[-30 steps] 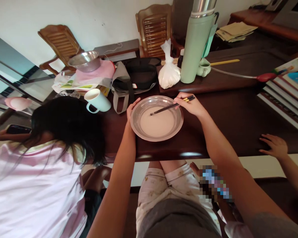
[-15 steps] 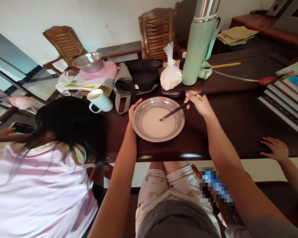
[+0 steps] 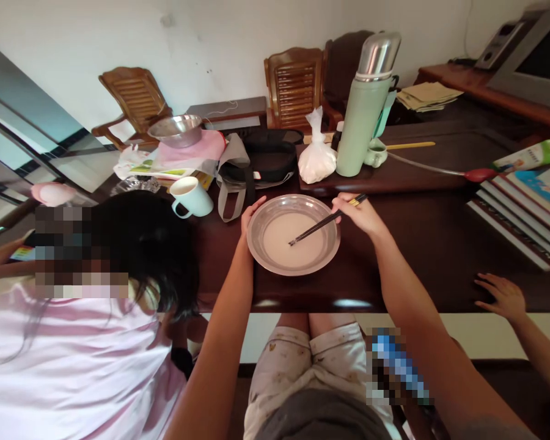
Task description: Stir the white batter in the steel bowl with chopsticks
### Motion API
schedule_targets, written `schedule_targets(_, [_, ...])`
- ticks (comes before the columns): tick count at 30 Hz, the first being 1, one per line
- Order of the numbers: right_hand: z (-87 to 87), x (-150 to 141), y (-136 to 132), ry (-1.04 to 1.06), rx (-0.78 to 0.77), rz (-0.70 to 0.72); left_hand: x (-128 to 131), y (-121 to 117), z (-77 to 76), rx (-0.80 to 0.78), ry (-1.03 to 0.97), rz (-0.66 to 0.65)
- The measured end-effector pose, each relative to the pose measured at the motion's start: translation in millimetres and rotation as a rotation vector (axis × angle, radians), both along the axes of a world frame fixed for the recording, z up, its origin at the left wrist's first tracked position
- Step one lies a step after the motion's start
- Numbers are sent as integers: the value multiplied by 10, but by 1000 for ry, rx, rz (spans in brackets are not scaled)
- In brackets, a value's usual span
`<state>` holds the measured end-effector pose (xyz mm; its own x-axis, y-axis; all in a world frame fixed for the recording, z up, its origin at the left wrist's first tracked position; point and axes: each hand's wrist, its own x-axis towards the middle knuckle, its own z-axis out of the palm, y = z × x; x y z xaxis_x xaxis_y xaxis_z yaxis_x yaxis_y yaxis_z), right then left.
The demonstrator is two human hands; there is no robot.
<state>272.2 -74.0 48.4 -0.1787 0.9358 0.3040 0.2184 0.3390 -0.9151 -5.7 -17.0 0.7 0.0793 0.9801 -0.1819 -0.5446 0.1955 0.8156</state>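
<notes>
A shallow metal bowl (image 3: pixel 255 241) on the dark table holds a milky, pale liquid (image 3: pixel 297 235). My left hand (image 3: pixel 251 215) grips its left rim, with some fingers hidden behind the side. In my right hand (image 3: pixel 355 214) is a pair of black chopsticks (image 3: pixel 318 225) with gold bands near the upper end. The closed fingers sit at the bowl's right rim, and the chopstick tips dip into the liquid near the middle.
Behind the bowl stand a knotted bag of white powder (image 3: pixel 317 160), a green thermos (image 3: pixel 363 125) and a black-grey bag (image 3: pixel 270 160). A white mug (image 3: pixel 197 201) is left, stacked books (image 3: pixel 527 214) right. One person (image 3: pixel 96 354) sits left; another person's hand (image 3: pixel 502 296) rests at right.
My right hand has come closer to the bowl's rim, and the chopstick tips have shifted slightly toward me in the liquid. The whole scene sits lower in view. My left hand keeps its hold.
</notes>
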Motion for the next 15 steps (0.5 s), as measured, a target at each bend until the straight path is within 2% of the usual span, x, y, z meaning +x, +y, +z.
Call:
schedule_targets(3, [6,-57,21,-44,-4,29,-23,27,30,-8,-16,17])
schedule_targets(8, [62,14,32,22,45,-113,-49,41,93,-40,-47,-29])
schedule_targets(13, [83,-54,16,-26,-15,13,-42,-11,122,55,25,4])
schedule_targets(15, [75,-63,23,-43,-5,8,-38,-20,114,70,38,14])
